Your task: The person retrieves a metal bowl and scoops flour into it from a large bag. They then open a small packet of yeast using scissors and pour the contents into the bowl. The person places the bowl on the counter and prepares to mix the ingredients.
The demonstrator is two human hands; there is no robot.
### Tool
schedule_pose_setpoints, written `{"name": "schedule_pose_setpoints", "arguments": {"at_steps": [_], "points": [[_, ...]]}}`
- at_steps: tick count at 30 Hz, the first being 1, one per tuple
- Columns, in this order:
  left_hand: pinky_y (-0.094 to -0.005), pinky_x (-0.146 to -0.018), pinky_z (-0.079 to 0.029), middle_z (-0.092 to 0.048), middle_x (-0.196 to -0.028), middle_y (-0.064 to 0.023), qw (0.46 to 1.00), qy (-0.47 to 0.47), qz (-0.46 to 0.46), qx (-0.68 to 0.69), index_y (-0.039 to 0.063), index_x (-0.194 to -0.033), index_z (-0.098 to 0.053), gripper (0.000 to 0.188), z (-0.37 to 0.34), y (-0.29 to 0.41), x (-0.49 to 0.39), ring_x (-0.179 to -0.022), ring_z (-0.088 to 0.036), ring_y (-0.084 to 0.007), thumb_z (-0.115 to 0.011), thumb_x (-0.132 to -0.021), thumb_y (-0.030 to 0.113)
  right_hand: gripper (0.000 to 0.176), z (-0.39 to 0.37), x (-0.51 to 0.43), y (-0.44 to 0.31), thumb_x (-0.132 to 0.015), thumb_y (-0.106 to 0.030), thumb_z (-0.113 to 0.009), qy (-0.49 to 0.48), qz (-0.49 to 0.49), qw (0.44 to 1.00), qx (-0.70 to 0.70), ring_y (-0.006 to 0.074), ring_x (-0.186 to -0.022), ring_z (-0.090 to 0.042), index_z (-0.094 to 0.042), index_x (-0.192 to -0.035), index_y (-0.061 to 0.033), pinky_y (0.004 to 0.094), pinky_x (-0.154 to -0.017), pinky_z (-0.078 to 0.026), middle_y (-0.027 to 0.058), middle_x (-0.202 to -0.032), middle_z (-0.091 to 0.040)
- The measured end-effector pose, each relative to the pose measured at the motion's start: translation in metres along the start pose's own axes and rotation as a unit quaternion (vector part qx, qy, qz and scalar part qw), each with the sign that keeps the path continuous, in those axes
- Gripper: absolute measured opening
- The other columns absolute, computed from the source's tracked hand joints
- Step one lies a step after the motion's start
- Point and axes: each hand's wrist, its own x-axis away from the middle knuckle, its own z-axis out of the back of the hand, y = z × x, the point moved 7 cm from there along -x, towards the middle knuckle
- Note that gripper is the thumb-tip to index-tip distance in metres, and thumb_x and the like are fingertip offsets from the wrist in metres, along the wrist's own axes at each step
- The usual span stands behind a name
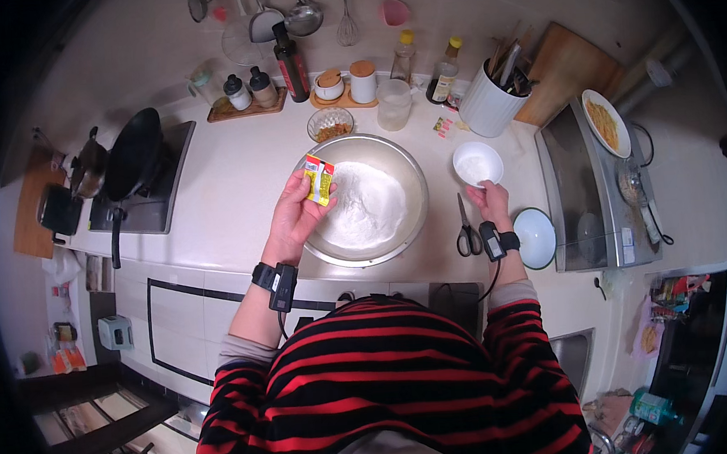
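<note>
My left hand (298, 209) holds a small yellow and red sachet (320, 180) upright over the left side of a large steel bowl (417, 224). White powder (365, 205), heaped and uneven, covers the bowl's bottom. To the right, my right hand (491, 202) grips the near rim of a small white bowl (494, 158) with some whitish contents. Black-handled scissors (467, 237) lie on the counter between the steel bowl and my right wrist. Whether the sachet is torn at the top cannot be told.
A glass bowl (315, 126) with brown bits and a plastic cup (394, 105) stand behind the steel bowl. An enamel bowl (535, 238) is beside my right wrist. A wok (135, 156) sits on the hob at left; a countertop oven (609, 214) stands at right.
</note>
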Motion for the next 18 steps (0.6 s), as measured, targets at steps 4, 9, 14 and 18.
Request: {"name": "schedule_pose_setpoints", "arguments": {"at_steps": [4, 9, 14, 18], "points": [[-0.0422, -0.081, -0.052, -0.057, -0.111, -0.0127, 0.999, 0.023, -0.025, -0.008, 0.008, -0.117, -0.048, 0.021, 0.006, -0.014, -0.007, -0.096, -0.059, -0.0266, -0.047, -0.096, 0.011, 0.028, 0.041, -0.047, 0.023, -0.081, 0.003, -0.050, 0.009, -0.017, 1.000, -0.021, 0.0363, -0.072, -0.067, -0.041, -0.105, 0.0144, 0.0430, -0.065, -0.061, 0.0243, -0.093, -0.058], [-0.0363, -0.074, -0.048, -0.060, -0.100, -0.0097, 0.995, -0.024, -0.073, 0.068, 0.009, -0.109, -0.056, 0.020, 0.007, -0.015, -0.011, -0.088, -0.056, -0.0255, -0.052, -0.094, 0.022, 0.026, 0.046, -0.079, 0.039, -0.084, 0.000, -0.053, -0.043, -0.037, 0.998, -0.040, 0.0360, -0.072, -0.066, -0.043, -0.104, 0.0138, 0.0425, -0.068, -0.059, 0.0223, -0.090, -0.058], [-0.0342, -0.069, -0.045, -0.061, -0.092, -0.0087, 0.991, 0.080, -0.057, 0.087, 0.009, -0.104, -0.058, 0.027, 0.016, -0.026, -0.022, -0.085, -0.054, -0.0249, -0.048, -0.096, 0.033, 0.033, 0.036, -0.042, 0.040, -0.088, -0.028, -0.065, -0.053, -0.140, 0.988, -0.032, 0.0238, -0.060, -0.061, -0.055, -0.076, 0.0023, 0.0380, -0.061, -0.056, 0.0104, -0.066, -0.058], [-0.0384, -0.074, -0.047, -0.061, -0.098, -0.0103, 0.991, -0.086, 0.019, 0.103, 0.008, -0.109, -0.055, 0.033, -0.015, -0.039, -0.031, -0.088, -0.057, -0.0259, -0.044, -0.097, 0.037, 0.018, -0.019, 0.036, 0.003, -0.088, -0.017, -0.059, -0.135, 0.007, 0.965, 0.224, 0.0120, -0.054, -0.054, -0.059, -0.076, -0.0032, 0.0232, -0.046, -0.041, 0.0016, -0.062, -0.053]]}}
